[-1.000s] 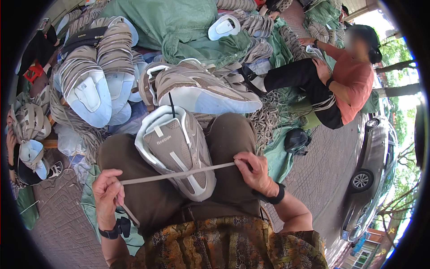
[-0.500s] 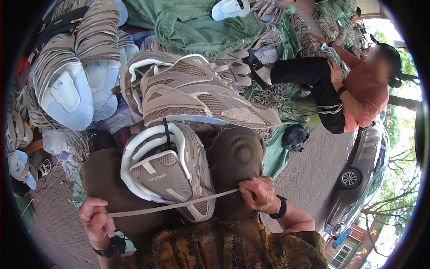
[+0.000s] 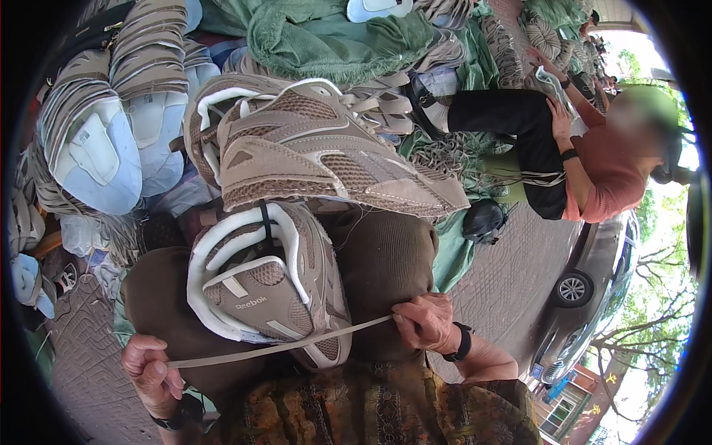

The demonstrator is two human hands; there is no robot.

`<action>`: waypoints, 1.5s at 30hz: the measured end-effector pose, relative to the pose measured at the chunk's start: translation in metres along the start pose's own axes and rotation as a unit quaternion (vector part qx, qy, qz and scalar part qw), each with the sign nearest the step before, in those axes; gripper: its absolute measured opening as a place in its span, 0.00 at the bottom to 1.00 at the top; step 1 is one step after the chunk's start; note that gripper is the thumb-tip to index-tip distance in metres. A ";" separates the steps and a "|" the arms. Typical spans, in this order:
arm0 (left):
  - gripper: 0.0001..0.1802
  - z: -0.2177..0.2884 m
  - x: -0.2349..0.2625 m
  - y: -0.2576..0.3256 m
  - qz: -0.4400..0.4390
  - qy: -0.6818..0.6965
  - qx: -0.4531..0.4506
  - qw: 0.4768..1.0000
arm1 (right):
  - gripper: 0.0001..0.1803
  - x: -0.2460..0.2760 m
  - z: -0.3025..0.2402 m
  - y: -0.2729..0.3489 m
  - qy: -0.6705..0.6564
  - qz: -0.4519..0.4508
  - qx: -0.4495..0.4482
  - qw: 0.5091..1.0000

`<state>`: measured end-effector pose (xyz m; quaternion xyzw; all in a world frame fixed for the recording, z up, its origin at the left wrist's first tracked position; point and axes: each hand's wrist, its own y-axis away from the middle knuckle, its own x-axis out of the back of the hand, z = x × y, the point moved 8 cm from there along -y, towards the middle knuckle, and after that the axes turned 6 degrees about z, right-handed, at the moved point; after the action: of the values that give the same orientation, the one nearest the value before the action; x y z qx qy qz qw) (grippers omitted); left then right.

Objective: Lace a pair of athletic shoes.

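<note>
A flat beige shoelace is stretched between my two hands, slanting up to the right. My left hand pinches one end between thumb and fingers. My right hand, beside my right knee, grips the other end. Behind the lace, a grey-brown shoe upper with a white padded collar rests on my lap; the lace crosses over its front part. Whether the lace runs through it I cannot tell. A dark strap at its collar reaches up to a second brown mesh shoe upper, which lies on its side just beyond.
Stacked uppers with pale blue undersides stand at the left. Green cloth lies at the far side. Another person sits at the right, near a dark bag and a parked car on the paving.
The view has shifted slightly, and the uppers now appear a little farther left. Both hands keep the shoelace stretched. The other person's head has moved a little toward me.
</note>
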<state>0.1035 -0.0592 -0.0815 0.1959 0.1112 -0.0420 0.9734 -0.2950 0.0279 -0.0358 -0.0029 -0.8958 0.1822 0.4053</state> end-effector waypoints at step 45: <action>0.18 0.003 -0.009 -0.002 -0.051 0.031 -0.001 0.998 | 0.11 0.013 -0.004 0.008 -0.085 0.088 -0.031 0.992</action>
<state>0.0949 -0.0615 -0.0776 0.1898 0.1509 -0.0851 0.9664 -0.3025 0.0382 -0.0266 -0.0792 -0.9283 0.1891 0.3101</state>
